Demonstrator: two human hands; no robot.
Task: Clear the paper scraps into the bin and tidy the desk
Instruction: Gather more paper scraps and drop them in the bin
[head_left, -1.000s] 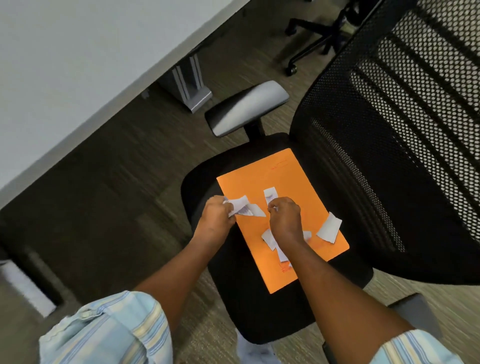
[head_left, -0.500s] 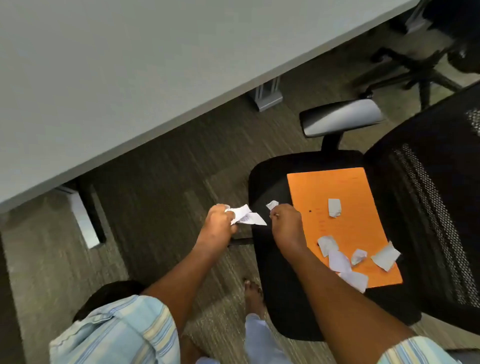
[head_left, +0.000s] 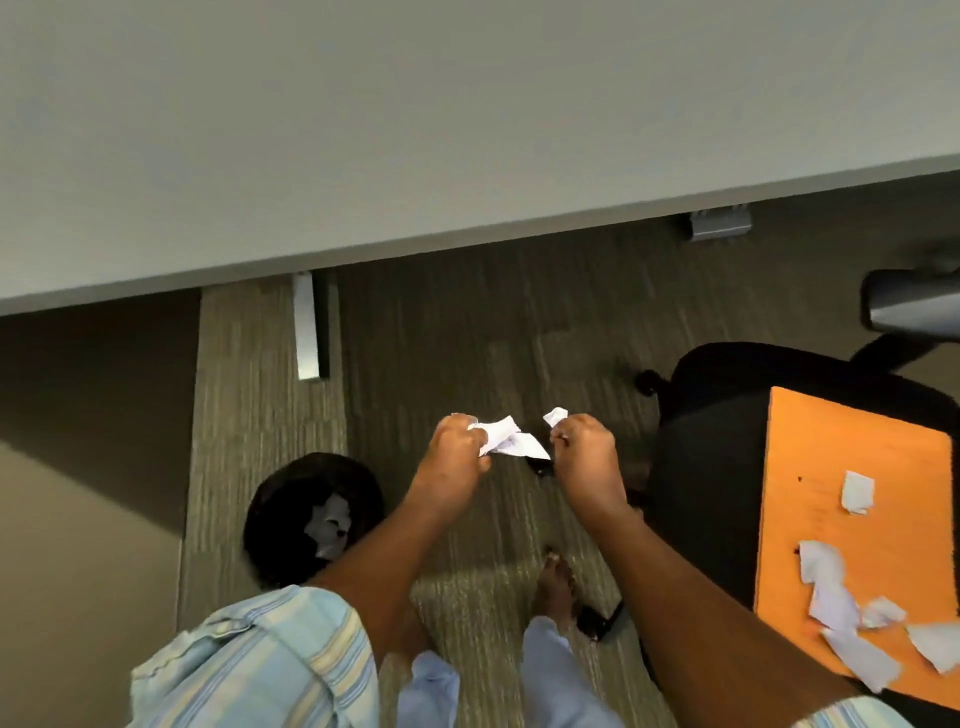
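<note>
My left hand (head_left: 456, 451) grips a bunch of white paper scraps (head_left: 506, 439) over the carpet. A single small scrap (head_left: 555, 415) is pinched in my right hand (head_left: 583, 451) just beside it. Both hands hover to the right of a round black bin (head_left: 270, 519) on the floor, which holds some white paper (head_left: 328, 525). Several more scraps (head_left: 831, 597) lie on an orange folder (head_left: 883, 467) resting on the black chair seat (head_left: 701, 467) at the right.
The grey desk top (head_left: 415, 130) fills the upper half, with a desk leg (head_left: 306, 332) below it. A chair armrest (head_left: 909, 306) sticks out at the right edge. My bare foot (head_left: 555, 582) stands on the carpet by a chair caster (head_left: 597, 621).
Both hands carried their scraps leftward off the orange folder and away from the chair. My view swung left, bringing the bin into sight.
</note>
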